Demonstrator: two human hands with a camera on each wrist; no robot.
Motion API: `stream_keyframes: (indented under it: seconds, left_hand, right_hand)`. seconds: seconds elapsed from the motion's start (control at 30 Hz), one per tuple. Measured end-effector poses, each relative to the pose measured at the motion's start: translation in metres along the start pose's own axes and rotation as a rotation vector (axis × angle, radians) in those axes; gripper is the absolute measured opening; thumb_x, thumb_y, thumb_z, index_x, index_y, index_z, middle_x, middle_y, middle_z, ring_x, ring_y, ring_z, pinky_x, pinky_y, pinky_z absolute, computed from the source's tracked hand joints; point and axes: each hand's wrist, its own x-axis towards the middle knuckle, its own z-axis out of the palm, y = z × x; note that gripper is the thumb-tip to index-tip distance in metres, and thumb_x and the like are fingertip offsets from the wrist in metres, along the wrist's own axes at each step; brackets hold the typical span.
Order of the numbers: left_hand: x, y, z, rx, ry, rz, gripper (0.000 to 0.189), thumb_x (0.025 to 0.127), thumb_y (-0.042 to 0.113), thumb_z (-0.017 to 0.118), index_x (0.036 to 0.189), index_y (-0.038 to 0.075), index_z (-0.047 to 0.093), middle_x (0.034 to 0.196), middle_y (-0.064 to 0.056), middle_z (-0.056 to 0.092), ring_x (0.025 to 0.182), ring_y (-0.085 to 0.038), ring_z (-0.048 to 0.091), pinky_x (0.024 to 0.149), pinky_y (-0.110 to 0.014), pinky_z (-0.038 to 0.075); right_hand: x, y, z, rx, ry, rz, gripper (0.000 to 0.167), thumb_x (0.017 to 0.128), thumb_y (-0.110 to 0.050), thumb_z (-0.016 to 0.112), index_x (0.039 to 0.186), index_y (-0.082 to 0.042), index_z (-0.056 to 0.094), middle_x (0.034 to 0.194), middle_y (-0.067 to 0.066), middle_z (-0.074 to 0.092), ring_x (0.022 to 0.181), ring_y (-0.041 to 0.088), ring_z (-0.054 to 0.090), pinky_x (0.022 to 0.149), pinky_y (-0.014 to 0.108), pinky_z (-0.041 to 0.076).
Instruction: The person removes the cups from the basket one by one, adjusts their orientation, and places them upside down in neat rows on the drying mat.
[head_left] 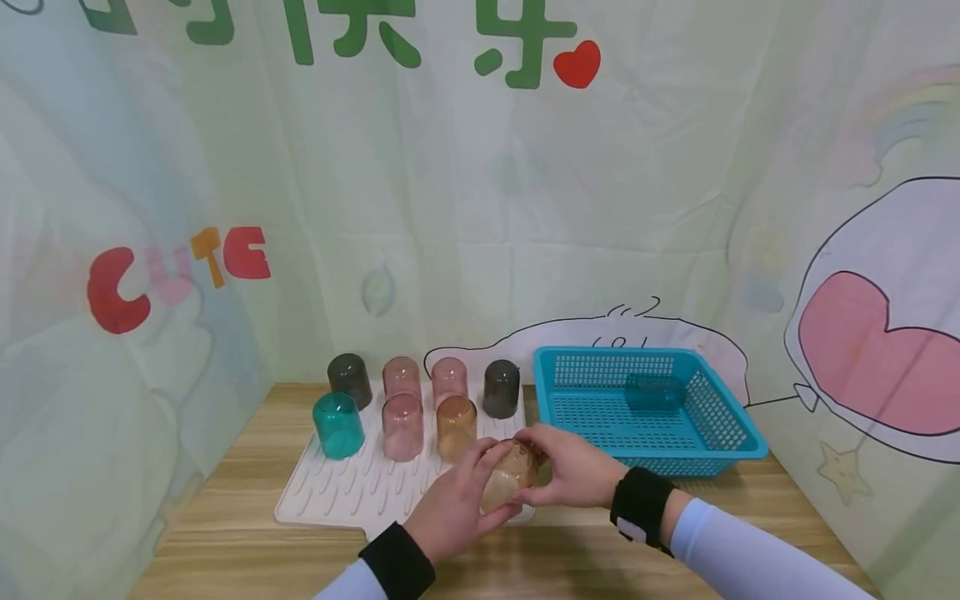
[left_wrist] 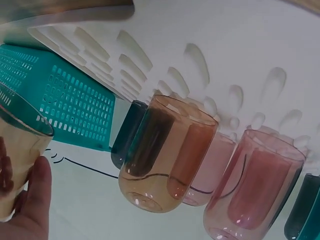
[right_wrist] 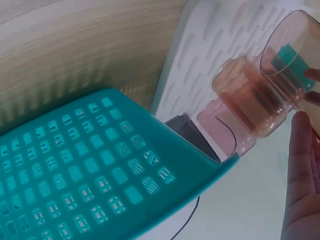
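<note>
Both hands hold a clear amber cup (head_left: 504, 490) over the front right of a white ridged drying board (head_left: 322, 500). My left hand (head_left: 447, 510) grips its left side. Fingers and thumb of my right hand (head_left: 576, 471) hold it from the right. In the left wrist view the rim of the amber cup (left_wrist: 25, 150) points upward in the picture. Upside down on the board behind the hands stand an amber cup (head_left: 456, 429), pink cups (head_left: 402, 429), dark grey cups (head_left: 501, 390) and a teal cup (head_left: 338, 427).
To the right of the board is a blue perforated basket (head_left: 660, 462), with a teal cup (head_left: 655, 392) lying on its side within. Everything stands on a wooden table (head_left: 225, 533). A printed curtain (head_left: 480, 208) hangs behind and at the sides.
</note>
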Motion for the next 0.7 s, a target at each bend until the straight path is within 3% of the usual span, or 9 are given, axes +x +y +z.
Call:
stream_keyframes:
  seconds: [0.13, 0.43, 0.7]
  left_hand:
    - [0.000, 0.001, 0.000, -0.020, 0.001, -0.013, 0.078, 0.085, 0.044, 0.081, 0.148, 0.020, 0.041, 0.135, -0.003, 0.049, 0.100, -0.013, 0.064, 0.083, -0.031, 0.063]
    - [-0.003, -0.004, 0.003, -0.079, -0.033, -0.045, 0.072, 0.090, 0.051, 0.074, 0.149, 0.028, 0.038, 0.138, 0.002, 0.048, 0.110, -0.012, 0.062, 0.091, -0.032, 0.061]
    - [-0.003, -0.010, 0.002, -0.124, -0.025, -0.049, 0.072, 0.090, 0.057, 0.070, 0.148, 0.028, 0.039, 0.137, 0.004, 0.050, 0.112, -0.010, 0.062, 0.094, -0.035, 0.060]
  right_hand:
    - [0.000, 0.001, 0.002, 0.004, 0.005, 0.010, 0.069, 0.083, -0.053, 0.081, 0.137, -0.019, 0.055, 0.115, -0.010, 0.060, 0.099, 0.007, 0.057, 0.085, 0.021, 0.057]
    - [-0.002, -0.001, 0.006, 0.041, 0.009, 0.020, 0.070, 0.083, -0.057, 0.079, 0.138, -0.019, 0.055, 0.117, -0.009, 0.060, 0.099, 0.009, 0.058, 0.085, 0.023, 0.057]
    - [-0.003, 0.002, 0.010, 0.089, 0.010, 0.038, 0.071, 0.084, -0.056, 0.078, 0.139, -0.018, 0.055, 0.120, -0.008, 0.061, 0.103, 0.014, 0.063, 0.088, 0.024, 0.058]
